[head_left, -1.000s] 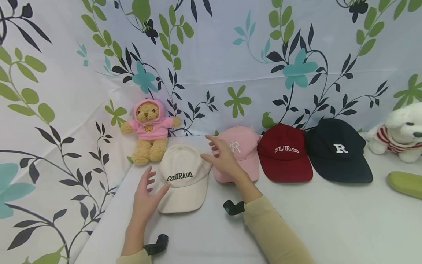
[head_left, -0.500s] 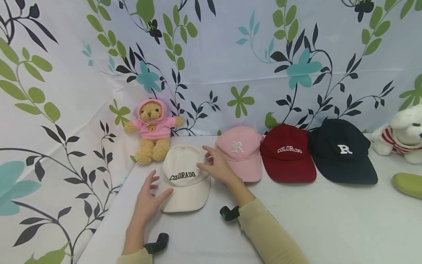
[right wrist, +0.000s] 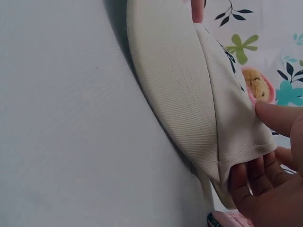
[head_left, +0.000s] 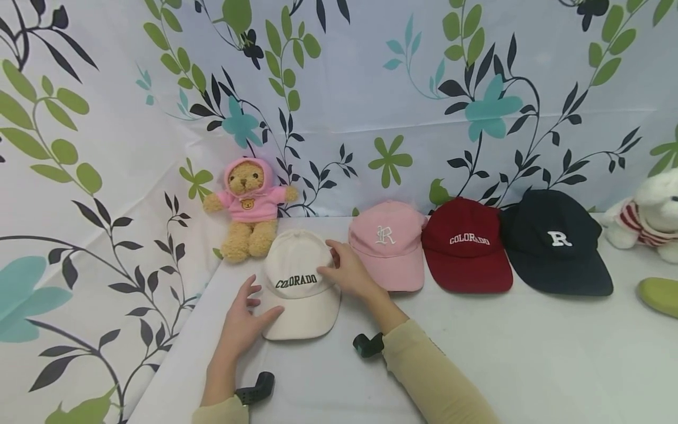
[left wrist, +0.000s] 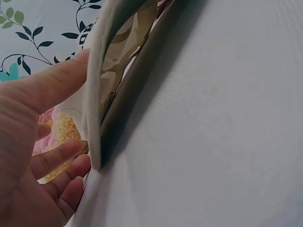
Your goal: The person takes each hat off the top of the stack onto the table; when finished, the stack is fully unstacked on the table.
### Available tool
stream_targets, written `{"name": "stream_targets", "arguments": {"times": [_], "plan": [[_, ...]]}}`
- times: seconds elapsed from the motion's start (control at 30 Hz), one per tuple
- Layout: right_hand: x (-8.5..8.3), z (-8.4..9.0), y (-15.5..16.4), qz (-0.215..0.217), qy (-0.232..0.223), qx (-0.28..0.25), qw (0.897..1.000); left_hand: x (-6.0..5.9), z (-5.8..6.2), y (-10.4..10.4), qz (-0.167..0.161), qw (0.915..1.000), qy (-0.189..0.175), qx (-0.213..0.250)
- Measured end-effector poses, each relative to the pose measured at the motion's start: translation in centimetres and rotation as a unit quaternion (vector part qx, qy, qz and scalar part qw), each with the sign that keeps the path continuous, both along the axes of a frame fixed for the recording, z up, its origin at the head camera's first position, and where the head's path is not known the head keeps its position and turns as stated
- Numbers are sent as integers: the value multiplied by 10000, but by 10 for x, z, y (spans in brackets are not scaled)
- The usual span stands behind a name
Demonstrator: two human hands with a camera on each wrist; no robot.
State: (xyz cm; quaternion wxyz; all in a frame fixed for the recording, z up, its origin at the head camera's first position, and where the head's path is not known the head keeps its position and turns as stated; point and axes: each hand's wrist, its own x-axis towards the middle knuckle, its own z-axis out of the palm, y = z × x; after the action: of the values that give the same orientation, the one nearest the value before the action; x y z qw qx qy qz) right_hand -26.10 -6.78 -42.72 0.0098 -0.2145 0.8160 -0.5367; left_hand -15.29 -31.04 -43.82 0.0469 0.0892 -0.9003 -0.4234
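Note:
A cream baseball cap (head_left: 298, 254) with dark COLORADO lettering lies on the white table, brim toward me. On its left, my left hand (head_left: 245, 323) has its thumb against the brim edge; the left wrist view shows the thumb touching the brim (left wrist: 95, 90) and loosely spread fingers by its lower corner. My right hand (head_left: 354, 272) is at the cap's right side. In the right wrist view its thumb lies on the crown (right wrist: 239, 123) and the curled fingers tuck at the crown's lower edge, partly hidden by the cloth.
A teddy bear (head_left: 249, 209) in a pink hoodie sits behind the cap. To the right stand a pink cap (head_left: 389, 247), a dark red cap (head_left: 466, 247) and a navy cap (head_left: 556, 244), then a white plush dog (head_left: 643, 212) and a green object (head_left: 661, 296).
My right hand has moved left and down from over the pink cap to the cream cap's right side. My left hand has come closer to the brim. The view has shifted slightly.

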Motion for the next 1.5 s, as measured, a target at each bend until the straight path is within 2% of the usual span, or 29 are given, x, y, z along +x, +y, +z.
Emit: {"name": "stream_targets", "arguments": {"times": [0.4,1.03,1.3,1.5], "plan": [[4,5,2,218,694,-651,9952,2,2,-1,54,9996,-263,102],[4,10,7,193,713,-772,9943,-1,3,8,49,9995,201,250],[-2,14,10,159,669,-938,9932,-10,7,12,56,9977,546,398],[-13,18,14,33,577,-940,9939,-29,11,14,-93,9978,580,299]]}}
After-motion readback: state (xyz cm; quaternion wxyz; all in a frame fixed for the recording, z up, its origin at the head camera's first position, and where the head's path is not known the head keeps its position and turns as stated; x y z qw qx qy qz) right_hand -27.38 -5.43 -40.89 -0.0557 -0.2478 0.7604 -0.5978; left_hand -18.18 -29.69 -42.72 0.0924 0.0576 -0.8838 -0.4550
